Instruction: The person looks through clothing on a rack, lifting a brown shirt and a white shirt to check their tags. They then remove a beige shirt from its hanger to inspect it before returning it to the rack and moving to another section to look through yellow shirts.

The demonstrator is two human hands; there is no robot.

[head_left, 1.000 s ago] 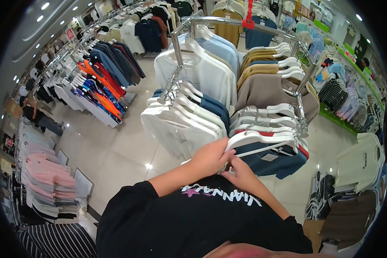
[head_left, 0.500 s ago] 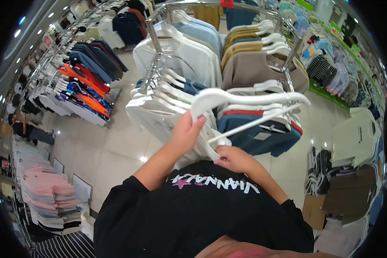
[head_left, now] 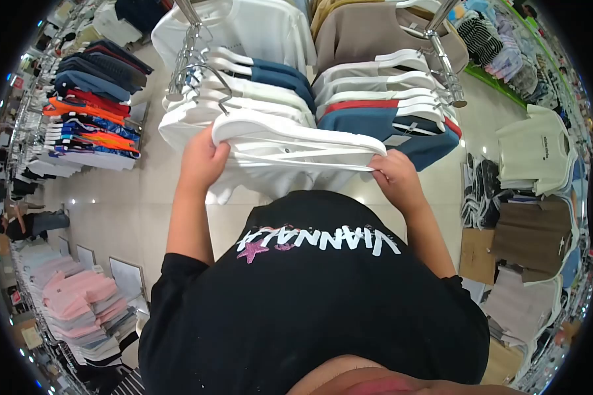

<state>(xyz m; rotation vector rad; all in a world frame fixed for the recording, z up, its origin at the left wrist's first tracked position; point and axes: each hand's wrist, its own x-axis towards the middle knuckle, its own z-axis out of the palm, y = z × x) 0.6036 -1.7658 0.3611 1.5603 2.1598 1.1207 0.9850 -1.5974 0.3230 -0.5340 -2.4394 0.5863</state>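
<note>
A white hanger with a metal hook spans the space between my two hands, in front of my chest. My left hand is closed round its left end. At the other end, my right hand pinches the hanger's tip and the edge of thin white fabric. That white garment hangs around and below the hanger; where it ends is hard to tell. Just beyond are white shirts on hangers at the left, and a blue shirt with red beside it at the right.
Chrome rack bars stick out on both sides ahead. Folded pink clothes lie at the lower left, near a person. Brown folded garments are at the right, and a rail of dark and orange clothes stands left.
The hanger has turned from tilted to nearly level. My hands have moved apart, the left one leftward and down, the right one rightward and up. The view has shifted closer to the rack.
</note>
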